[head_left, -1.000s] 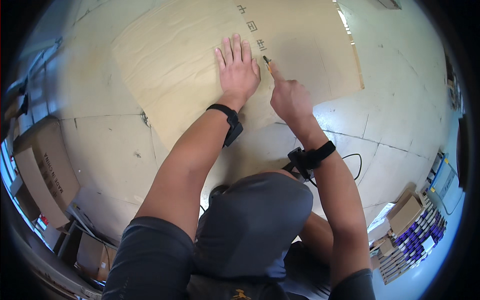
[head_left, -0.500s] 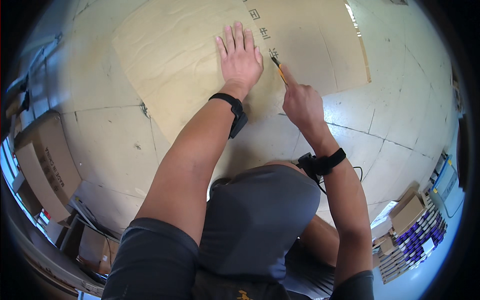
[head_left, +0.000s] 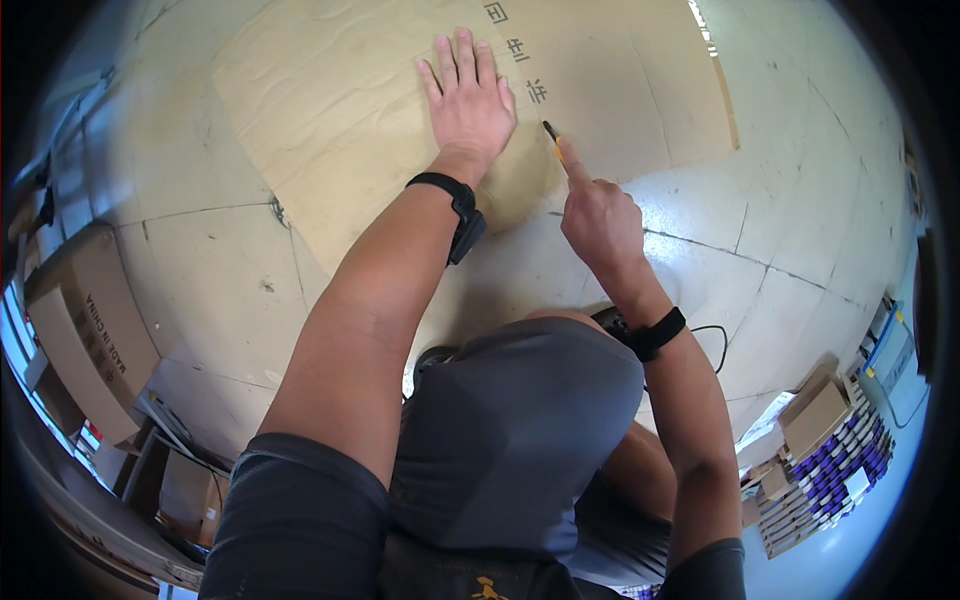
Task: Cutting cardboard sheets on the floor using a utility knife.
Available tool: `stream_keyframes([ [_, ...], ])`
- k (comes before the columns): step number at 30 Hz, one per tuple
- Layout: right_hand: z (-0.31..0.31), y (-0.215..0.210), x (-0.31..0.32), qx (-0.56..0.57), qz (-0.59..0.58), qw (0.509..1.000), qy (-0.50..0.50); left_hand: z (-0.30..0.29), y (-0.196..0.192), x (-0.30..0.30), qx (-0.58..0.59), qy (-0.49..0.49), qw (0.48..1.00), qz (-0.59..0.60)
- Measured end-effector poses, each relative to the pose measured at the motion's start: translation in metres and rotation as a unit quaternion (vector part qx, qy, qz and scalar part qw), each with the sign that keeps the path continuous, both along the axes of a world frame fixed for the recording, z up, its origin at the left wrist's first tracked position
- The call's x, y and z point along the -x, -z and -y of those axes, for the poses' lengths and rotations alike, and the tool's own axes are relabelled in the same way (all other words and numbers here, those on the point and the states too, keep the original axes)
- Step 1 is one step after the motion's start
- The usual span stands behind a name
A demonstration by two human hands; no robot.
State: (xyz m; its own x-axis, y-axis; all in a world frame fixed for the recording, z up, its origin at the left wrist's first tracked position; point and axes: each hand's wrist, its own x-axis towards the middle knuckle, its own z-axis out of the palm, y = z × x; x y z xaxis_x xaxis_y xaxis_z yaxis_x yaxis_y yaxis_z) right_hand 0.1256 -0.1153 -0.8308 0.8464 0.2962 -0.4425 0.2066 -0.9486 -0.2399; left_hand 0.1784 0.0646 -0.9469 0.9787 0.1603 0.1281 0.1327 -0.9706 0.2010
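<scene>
Room over cardboard (head_left: 620, 90); knee (head_left: 588, 362) between forearms (head_left: 375, 275)

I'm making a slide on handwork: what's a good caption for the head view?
Left hand spread flat on cardboard, right hand holding a cutter over it.

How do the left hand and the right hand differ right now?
The left hand lies flat on the cardboard sheet; the right hand is curled around a slim orange-and-black tool. The left hand holds nothing, whereas the right hand points its index finger along the tool. Both wrists wear black straps.
</scene>
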Motion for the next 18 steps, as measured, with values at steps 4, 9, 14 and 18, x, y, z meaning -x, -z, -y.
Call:
stream_keyframes([
  [4,-0.004,-0.002,0.0,0.013,-0.003,1.0,-0.002,0.003,-0.008,0.003,0.003,-0.015,1.0,0.005],
  [9,-0.004,0.003,0.003,-0.017,0.032,0.999,0.005,-0.003,-0.016,0.008,0.099,0.079,0.982,-0.138],
  [14,-0.008,0.004,0.001,0.02,0.011,1.0,0.009,0.021,-0.013,0.044,0.034,0.048,0.997,-0.042],
  [18,-0.003,0.002,0.003,-0.004,0.032,0.999,0.009,0.024,-0.016,0.049,0.042,0.043,0.997,-0.048],
])
